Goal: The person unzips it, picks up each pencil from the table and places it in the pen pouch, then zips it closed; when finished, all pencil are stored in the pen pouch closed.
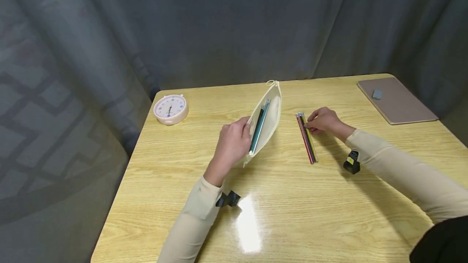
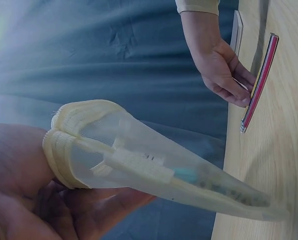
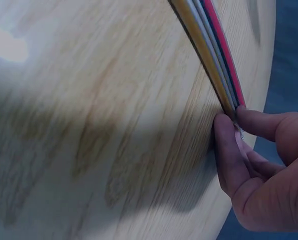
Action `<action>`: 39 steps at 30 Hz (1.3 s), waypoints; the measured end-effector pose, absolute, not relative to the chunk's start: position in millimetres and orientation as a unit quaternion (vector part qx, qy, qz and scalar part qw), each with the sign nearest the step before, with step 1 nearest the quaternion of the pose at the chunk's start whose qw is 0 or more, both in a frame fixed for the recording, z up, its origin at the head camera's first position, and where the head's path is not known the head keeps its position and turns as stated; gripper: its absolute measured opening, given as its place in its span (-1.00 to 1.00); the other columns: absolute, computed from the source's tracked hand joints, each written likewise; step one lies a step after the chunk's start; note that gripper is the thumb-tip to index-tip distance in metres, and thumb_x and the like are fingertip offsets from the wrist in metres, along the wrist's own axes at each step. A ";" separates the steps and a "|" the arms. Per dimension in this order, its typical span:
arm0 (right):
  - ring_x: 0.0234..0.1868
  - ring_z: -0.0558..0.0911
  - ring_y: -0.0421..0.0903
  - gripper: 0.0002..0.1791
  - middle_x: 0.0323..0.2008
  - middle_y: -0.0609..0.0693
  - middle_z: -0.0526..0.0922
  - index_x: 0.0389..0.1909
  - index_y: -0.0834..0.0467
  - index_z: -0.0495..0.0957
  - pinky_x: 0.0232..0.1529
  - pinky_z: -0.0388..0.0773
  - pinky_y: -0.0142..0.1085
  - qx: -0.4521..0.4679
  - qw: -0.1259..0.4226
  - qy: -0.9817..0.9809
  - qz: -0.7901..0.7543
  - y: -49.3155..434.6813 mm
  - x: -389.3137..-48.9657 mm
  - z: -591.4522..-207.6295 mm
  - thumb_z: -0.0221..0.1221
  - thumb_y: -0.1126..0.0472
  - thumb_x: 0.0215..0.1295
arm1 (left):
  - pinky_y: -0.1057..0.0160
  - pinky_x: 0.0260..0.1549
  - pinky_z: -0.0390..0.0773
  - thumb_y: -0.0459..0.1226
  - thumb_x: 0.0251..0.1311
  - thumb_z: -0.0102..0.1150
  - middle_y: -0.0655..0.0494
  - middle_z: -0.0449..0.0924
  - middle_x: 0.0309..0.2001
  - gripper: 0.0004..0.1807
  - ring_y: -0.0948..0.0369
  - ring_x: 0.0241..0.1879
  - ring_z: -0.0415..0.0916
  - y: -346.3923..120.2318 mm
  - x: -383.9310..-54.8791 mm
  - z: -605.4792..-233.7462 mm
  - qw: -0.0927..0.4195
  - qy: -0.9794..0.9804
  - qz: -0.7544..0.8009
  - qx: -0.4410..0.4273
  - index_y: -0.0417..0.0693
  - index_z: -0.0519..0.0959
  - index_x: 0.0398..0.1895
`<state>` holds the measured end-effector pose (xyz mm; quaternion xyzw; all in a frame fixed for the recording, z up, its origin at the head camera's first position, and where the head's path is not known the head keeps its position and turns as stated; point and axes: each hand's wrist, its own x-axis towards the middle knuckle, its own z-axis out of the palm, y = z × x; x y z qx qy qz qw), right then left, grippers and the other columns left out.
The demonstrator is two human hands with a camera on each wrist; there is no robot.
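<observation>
My left hand (image 1: 232,143) grips the near side of a cream, translucent zip pouch (image 1: 273,119), held tilted above the table with its mouth spread apart. Inside it lie teal and dark pencils (image 1: 260,127). In the left wrist view the pouch (image 2: 139,162) spans the foreground, the pencils showing faintly through its wall. My right hand (image 1: 325,121) is at the far end of a small row of pencils (image 1: 305,141) on the table, red, dark and yellow. The right wrist view has thumb and forefinger pinching the end of the yellow pencil (image 3: 201,50) at the row's edge.
A pink round clock (image 1: 171,109) lies at the table's back left. At the back right is a mauve folder-like flat item (image 1: 398,100) with a small blue-grey block (image 1: 377,94) on it. Dark curtains (image 1: 234,27) hang behind the wooden table (image 1: 175,198).
</observation>
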<state>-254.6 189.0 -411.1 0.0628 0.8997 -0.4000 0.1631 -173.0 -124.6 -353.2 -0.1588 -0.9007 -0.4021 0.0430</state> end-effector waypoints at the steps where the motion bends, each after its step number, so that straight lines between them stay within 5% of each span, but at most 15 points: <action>1: -0.53 0.67 -0.24 -0.60 -0.46 0.07 0.73 0.05 0.58 0.50 -0.38 0.73 -0.27 0.062 0.162 0.902 -0.396 188.2 -254.6 -410.9 0.30 0.35 0.35 | 0.30 -0.52 0.52 -0.37 0.56 -0.08 -0.17 0.72 -0.19 -0.64 0.14 -0.44 0.55 -125.0 -173.1 -353.3 0.042 -0.900 -0.404 -0.160 -0.31 0.59 0.25; 5: -0.52 0.67 -0.24 -0.61 -0.37 0.21 0.74 0.06 0.59 0.53 -0.38 0.73 -0.27 0.050 0.156 0.913 -0.374 187.2 -255.8 -412.1 0.29 0.39 0.32 | 0.33 -0.55 0.45 -0.37 0.55 -0.08 -0.16 0.73 -0.22 -0.64 0.16 -0.48 0.53 -126.6 -173.6 -353.5 0.036 -0.893 -0.417 -0.169 -0.31 0.61 0.22; 10: -0.52 0.68 -0.22 -0.60 -0.34 0.27 0.75 0.06 0.59 0.55 -0.39 0.73 -0.27 0.044 0.152 0.921 -0.357 187.7 -256.7 -413.3 0.25 0.40 0.29 | 0.35 -0.53 0.57 -0.36 0.57 -0.11 -0.20 0.74 -0.03 -0.63 0.10 -0.29 0.76 -127.4 -173.2 -353.6 0.003 -0.876 -0.451 -0.170 -0.31 0.61 0.22; 24: -0.45 0.68 -0.31 -0.47 -0.41 -0.11 0.62 0.35 0.56 0.25 -0.22 0.70 -0.40 0.101 0.203 0.800 -0.555 198.6 -254.3 -388.9 0.11 0.37 0.50 | 0.31 -0.44 0.68 -0.34 0.60 -0.14 -0.27 0.67 0.10 -0.62 -0.02 -0.17 0.78 -127.5 -174.9 -353.6 -0.037 -0.860 -0.487 -0.150 -0.32 0.57 0.27; 39: -0.35 0.72 -0.28 -0.75 -0.33 -0.08 0.64 0.10 0.37 0.37 -0.18 0.67 -0.47 0.074 0.165 0.678 -0.713 144.4 -232.7 -331.6 0.09 0.44 0.49 | 0.31 -0.48 0.63 -0.34 0.59 -0.11 -0.23 0.73 -0.08 -0.63 0.01 -0.24 0.75 -126.8 -176.3 -354.9 -0.025 -0.871 -0.467 -0.150 -0.31 0.59 0.25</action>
